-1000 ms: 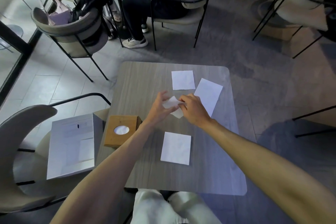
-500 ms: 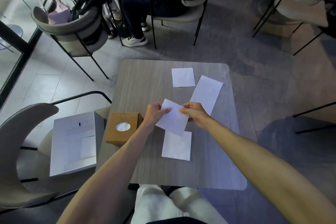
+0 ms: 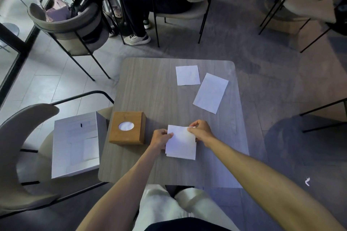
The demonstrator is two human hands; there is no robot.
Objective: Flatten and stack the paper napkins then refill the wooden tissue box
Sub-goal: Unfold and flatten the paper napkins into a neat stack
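Head view: no legible writing. Left hand and right hand pinch top napkin, now lowered onto the napkin at 6 o'clock beside wooden tissue box.

— Where are the napkins?

— A flat white napkin lies atop another near the front (edges slightly offset). Two more lie flat farther back: a small square one and a longer, angled one, just beside each other.

— The box?

— The wooden tissue box stands upright left of the stack, white showing through its oval top opening.
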